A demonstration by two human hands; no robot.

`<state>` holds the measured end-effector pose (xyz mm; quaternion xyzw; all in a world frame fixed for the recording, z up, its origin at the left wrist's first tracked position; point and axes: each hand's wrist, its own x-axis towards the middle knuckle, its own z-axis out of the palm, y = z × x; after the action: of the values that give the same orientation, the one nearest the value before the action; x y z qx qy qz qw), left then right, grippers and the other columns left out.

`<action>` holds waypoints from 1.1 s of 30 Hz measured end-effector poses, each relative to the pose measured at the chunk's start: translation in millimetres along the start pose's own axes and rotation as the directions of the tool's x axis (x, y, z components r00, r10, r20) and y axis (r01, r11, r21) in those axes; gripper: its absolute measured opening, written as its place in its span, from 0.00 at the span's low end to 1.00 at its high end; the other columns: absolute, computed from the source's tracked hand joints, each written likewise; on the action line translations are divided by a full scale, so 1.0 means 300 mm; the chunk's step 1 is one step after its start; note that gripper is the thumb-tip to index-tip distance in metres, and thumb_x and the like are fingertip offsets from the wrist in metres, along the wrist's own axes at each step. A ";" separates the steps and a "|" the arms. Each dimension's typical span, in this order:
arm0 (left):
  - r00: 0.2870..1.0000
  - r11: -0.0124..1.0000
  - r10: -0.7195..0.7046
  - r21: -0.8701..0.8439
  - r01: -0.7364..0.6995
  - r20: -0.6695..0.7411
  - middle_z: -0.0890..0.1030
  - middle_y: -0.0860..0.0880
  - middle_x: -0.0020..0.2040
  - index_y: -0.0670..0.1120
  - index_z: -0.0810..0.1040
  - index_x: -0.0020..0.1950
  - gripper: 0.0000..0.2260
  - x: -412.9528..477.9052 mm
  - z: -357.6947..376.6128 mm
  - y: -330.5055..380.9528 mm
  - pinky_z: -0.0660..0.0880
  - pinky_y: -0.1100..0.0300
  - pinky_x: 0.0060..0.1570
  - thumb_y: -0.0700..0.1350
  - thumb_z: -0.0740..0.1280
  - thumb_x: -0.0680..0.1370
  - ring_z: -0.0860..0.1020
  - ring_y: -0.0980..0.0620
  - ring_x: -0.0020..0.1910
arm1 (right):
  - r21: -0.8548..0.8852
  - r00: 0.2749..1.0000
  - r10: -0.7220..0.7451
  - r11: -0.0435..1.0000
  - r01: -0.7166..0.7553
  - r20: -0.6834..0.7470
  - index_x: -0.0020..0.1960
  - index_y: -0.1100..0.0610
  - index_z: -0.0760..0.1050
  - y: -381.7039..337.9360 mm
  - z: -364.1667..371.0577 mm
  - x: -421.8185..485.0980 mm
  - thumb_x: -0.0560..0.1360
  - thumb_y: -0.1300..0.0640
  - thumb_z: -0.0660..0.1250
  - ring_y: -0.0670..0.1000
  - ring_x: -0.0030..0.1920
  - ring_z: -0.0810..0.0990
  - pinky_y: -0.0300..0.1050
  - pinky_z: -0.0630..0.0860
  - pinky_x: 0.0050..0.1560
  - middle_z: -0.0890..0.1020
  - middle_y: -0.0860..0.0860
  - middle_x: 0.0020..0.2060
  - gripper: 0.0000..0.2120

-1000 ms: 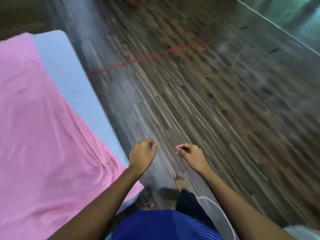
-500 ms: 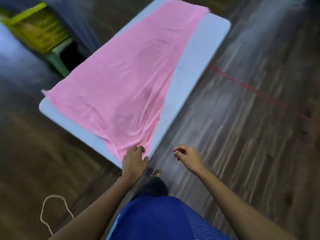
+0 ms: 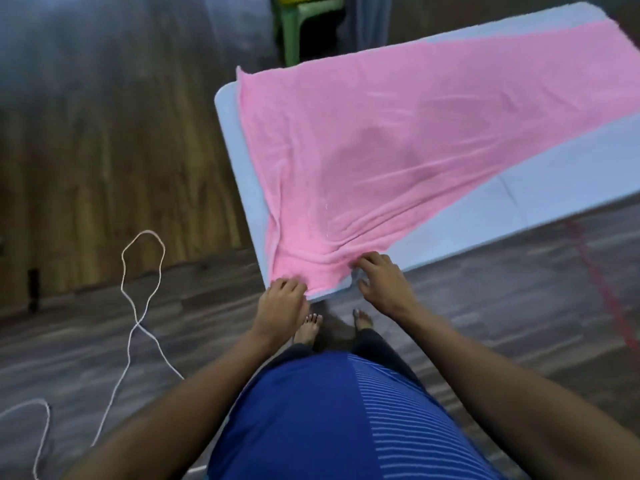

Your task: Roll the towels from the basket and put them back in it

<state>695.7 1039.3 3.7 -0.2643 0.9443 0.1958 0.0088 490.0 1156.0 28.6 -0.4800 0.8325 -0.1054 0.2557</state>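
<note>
A pink towel (image 3: 398, 150) lies spread flat and slanted across a pale blue table (image 3: 540, 192), its narrow end bunched at the table's near corner. My left hand (image 3: 282, 303) grips the towel's near-left corner with curled fingers. At the near-right edge of the same end, my right hand (image 3: 381, 282) pinches the cloth where it wrinkles. No basket is in view.
A green plastic stool (image 3: 298, 26) stands on the wooden floor behind the table. A white cord (image 3: 138, 306) loops over the floor at the left. My bare feet (image 3: 311, 327) are just below the table's corner. A red line (image 3: 602, 282) marks the floor at the right.
The view has swung from the floor onto the table. Both hands went from hanging free to taking hold of the towel's near end at the table corner.
</note>
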 end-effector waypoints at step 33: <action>0.986 0.976 -0.167 0.140 0.167 -0.011 0.81 0.41 0.53 0.40 0.79 0.54 0.14 -0.014 0.025 0.102 0.78 0.48 0.40 0.37 0.73 0.69 0.79 0.38 0.47 | 0.089 0.926 -0.305 0.952 0.292 0.222 0.63 0.59 0.76 -0.059 0.061 0.059 0.72 0.67 0.64 0.54 0.61 0.70 0.45 0.66 0.62 0.76 0.54 0.60 0.19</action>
<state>683.3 1068.3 8.6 -0.3415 0.9301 0.1278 0.0443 505.7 1133.0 14.7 -0.6029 0.7109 -0.1088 0.3455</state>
